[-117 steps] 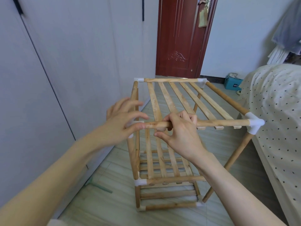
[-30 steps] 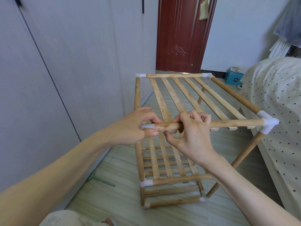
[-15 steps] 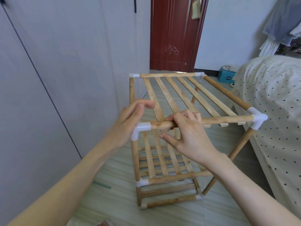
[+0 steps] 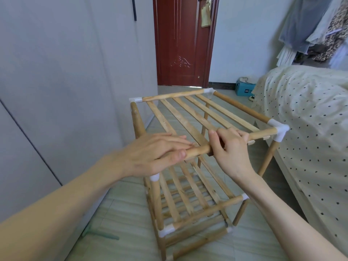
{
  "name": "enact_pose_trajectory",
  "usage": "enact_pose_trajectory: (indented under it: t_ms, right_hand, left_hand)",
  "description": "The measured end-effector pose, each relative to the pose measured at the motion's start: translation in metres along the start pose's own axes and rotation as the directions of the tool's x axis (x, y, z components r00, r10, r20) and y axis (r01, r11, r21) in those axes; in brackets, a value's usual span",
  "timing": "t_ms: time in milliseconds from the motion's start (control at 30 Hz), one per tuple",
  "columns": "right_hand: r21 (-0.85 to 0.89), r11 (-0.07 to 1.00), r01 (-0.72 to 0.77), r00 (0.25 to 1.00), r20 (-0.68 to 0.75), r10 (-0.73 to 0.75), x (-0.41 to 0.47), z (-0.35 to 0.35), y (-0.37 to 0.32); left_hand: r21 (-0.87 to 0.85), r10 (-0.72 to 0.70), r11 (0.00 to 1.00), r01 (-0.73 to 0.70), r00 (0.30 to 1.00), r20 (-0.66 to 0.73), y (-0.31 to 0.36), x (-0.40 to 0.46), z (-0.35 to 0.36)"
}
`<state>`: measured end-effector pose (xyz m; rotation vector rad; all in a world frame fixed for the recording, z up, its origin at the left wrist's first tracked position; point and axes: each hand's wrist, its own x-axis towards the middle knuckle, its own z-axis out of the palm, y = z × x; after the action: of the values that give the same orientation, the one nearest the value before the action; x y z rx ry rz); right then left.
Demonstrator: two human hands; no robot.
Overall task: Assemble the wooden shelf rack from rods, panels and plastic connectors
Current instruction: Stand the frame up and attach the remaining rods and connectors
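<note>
Rack (image 4: 180, 166) stands on the floor (image 4: 120, 208) in front of you, between the wardrobe (image 4: 56, 91) on your left and the bed (image 4: 305, 129) on your right, with three slatted tiers in view. Your left hand (image 4: 156, 153) lies flat over the near left top corner, fingers straight and resting on the front rod (image 4: 197, 150), thumb under it; it hides the joint there, and a white connector (image 4: 154, 177) shows just below your palm. Your right hand (image 4: 231, 146) grips the same rod near its middle, fingers curled over the top and thumb raised. The rod's right end sits in the corner connector (image 4: 279, 131). The left side rod (image 4: 137, 120) leans apart from the far left connector (image 4: 136, 100), not seated. A red door (image 4: 180, 40) stands beyond.
</note>
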<state>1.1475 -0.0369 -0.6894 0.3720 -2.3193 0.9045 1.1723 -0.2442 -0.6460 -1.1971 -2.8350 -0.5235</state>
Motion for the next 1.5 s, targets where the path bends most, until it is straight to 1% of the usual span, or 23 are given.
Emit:
enact_pose_trajectory:
  t_ms: [67, 133, 167, 267, 300, 433, 533, 733, 800, 900, 967, 1033, 1067, 1100, 1133, 1167, 1200, 1233, 1267, 1300, 1333, 1367, 1500]
  right_hand:
    - [0.050, 0.998, -0.047, 0.998, -0.037, 0.048, 0.007, -0.003, 0.009]
    - [0.076, 0.994, -0.082, 0.994, -0.066, 0.087, 0.011, -0.004, 0.018]
    - [0.083, 0.992, -0.091, 0.992, -0.077, 0.098, 0.012, -0.003, 0.020]
    - [0.085, 0.993, -0.077, 0.990, -0.114, 0.086, 0.012, 0.001, 0.020]
    - [0.089, 0.994, -0.067, 0.989, -0.125, 0.078, 0.012, 0.003, 0.018]
    - [0.102, 0.993, -0.050, 0.983, -0.169, 0.067, 0.010, 0.008, 0.014]
    - [0.103, 0.993, -0.060, 0.980, -0.181, 0.078, 0.008, 0.007, 0.015]
    - [0.116, 0.991, -0.066, 0.982, -0.170, 0.085, 0.012, 0.005, 0.021]
    - [0.136, 0.987, -0.080, 0.986, -0.135, 0.099, 0.015, 0.001, 0.027]
    - [0.168, 0.979, -0.116, 0.988, -0.082, 0.131, 0.021, -0.009, 0.039]
    - [0.220, 0.964, -0.153, 0.983, -0.069, 0.171, 0.023, -0.016, 0.042]
    - [0.274, 0.939, -0.210, 0.968, -0.078, 0.240, 0.019, -0.020, 0.038]
    - [0.291, 0.923, -0.251, 0.947, -0.121, 0.296, 0.015, -0.022, 0.033]
    - [0.338, 0.892, -0.301, 0.909, -0.180, 0.375, 0.008, -0.023, 0.030]
    - [0.411, 0.831, -0.374, 0.846, -0.216, 0.488, 0.000, -0.024, 0.029]
    - [0.544, 0.703, -0.457, 0.755, -0.180, 0.630, -0.008, -0.026, 0.026]
    - [0.692, 0.503, -0.517, 0.656, -0.057, 0.753, -0.014, -0.029, 0.020]
    - [0.794, 0.277, -0.542, 0.586, 0.120, 0.802, -0.018, -0.030, 0.015]
    - [0.826, 0.107, -0.554, 0.546, 0.263, 0.796, -0.022, -0.029, 0.008]
    - [0.824, 0.025, -0.567, 0.522, 0.336, 0.784, -0.023, -0.029, 0.002]
    - [0.820, -0.006, -0.572, 0.507, 0.360, 0.783, -0.023, -0.027, -0.004]
    - [0.821, -0.001, -0.570, 0.499, 0.347, 0.794, -0.023, -0.024, -0.009]
    - [0.797, 0.137, -0.588, 0.485, 0.212, 0.848, -0.026, -0.014, -0.017]
  left_hand:
    - [0.014, 0.034, 0.999, -0.034, 0.999, 0.019, 0.010, 0.013, 0.006]
    - [0.017, 0.036, 0.999, -0.036, 0.999, 0.030, 0.017, 0.023, 0.011]
    - [0.014, 0.028, 0.999, -0.028, 1.000, 0.007, 0.019, 0.026, 0.013]
    - [-0.024, 0.031, 0.999, -0.036, 0.981, -0.191, 0.020, 0.027, 0.017]
    - [-0.035, 0.038, 0.998, -0.048, 0.972, -0.232, 0.020, 0.027, 0.018]
    - [-0.023, 0.057, 0.997, -0.068, 0.949, -0.311, 0.017, 0.027, 0.022]
    - [-0.011, 0.069, 0.997, -0.078, 0.938, -0.339, 0.022, 0.029, 0.024]
    - [-0.020, 0.039, 0.999, -0.048, 0.941, -0.335, 0.027, 0.036, 0.026]
    - [-0.034, 0.041, 0.998, -0.052, 0.959, -0.282, 0.028, 0.039, 0.027]
    - [0.001, 0.064, 0.998, -0.064, 0.990, -0.124, 0.024, 0.042, 0.022]
    - [0.063, 0.018, 0.998, -0.014, 0.998, -0.052, 0.017, 0.046, 0.019]
    - [0.079, -0.053, 0.995, 0.056, 0.998, -0.032, 0.015, 0.052, 0.018]
    - [0.072, -0.067, 0.995, 0.069, 0.997, -0.029, 0.017, 0.055, 0.019]
    - [0.070, -0.069, 0.995, 0.071, 0.997, -0.036, 0.019, 0.059, 0.021]
    - [0.076, -0.070, 0.994, 0.074, 0.996, -0.054, 0.022, 0.062, 0.023]
    - [0.086, -0.077, 0.993, 0.083, 0.994, -0.078, 0.025, 0.065, 0.026]
    - [0.092, -0.090, 0.991, 0.100, 0.990, -0.104, 0.027, 0.067, 0.028]
    - [0.090, -0.105, 0.989, 0.117, 0.986, -0.127, 0.029, 0.069, 0.030]
    - [0.084, -0.115, 0.988, 0.128, 0.983, -0.144, 0.032, 0.071, 0.031]
    - [0.081, -0.119, 0.988, 0.133, 0.980, -0.160, 0.034, 0.073, 0.033]
    - [0.085, -0.123, 0.987, 0.139, 0.977, -0.176, 0.037, 0.074, 0.034]
    - [0.097, -0.131, 0.984, 0.151, 0.972, -0.195, 0.039, 0.076, 0.035]
    - [0.130, -0.180, 0.967, 0.217, 0.951, -0.251, 0.049, 0.083, 0.043]
